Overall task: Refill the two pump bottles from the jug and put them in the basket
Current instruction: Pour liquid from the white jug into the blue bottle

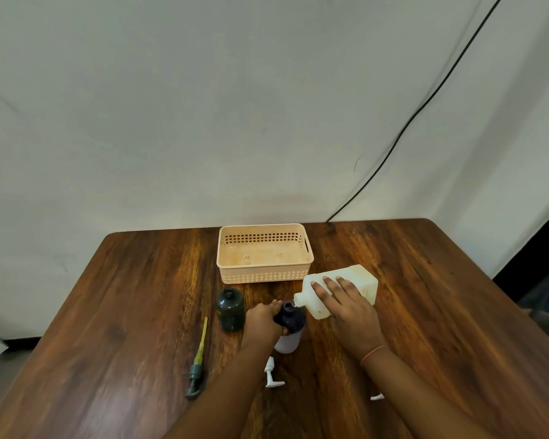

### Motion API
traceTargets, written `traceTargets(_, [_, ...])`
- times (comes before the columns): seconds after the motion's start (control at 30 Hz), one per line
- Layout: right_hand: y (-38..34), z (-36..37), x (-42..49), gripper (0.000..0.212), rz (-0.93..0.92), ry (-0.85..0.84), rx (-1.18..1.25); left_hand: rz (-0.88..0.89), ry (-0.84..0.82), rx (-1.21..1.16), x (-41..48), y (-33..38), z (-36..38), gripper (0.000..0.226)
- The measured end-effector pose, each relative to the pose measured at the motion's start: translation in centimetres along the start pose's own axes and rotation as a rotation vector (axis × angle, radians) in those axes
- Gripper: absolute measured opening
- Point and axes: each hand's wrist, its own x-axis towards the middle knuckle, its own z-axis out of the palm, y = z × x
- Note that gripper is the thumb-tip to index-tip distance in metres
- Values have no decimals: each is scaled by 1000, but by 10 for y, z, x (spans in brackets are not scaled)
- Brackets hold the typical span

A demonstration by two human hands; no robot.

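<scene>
The right hand (346,307) grips the white jug (339,289), tipped so its spout meets the open neck of the dark-topped bottle (289,324). The left hand (262,321) is closed around that bottle's shoulder, holding it upright on the wooden surface (140,296). Just left stands the green bottle (230,308), also open. The peach basket (264,253) sits beyond them, empty. A green pump (197,362) lies near left; a white pump (271,373) lies near the forearms.
</scene>
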Motion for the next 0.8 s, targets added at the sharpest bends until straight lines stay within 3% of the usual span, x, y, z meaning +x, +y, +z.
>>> traceTargets(0.8, [1,2,2,74,-15,54,0,-19,-5,10,0,2,0,63])
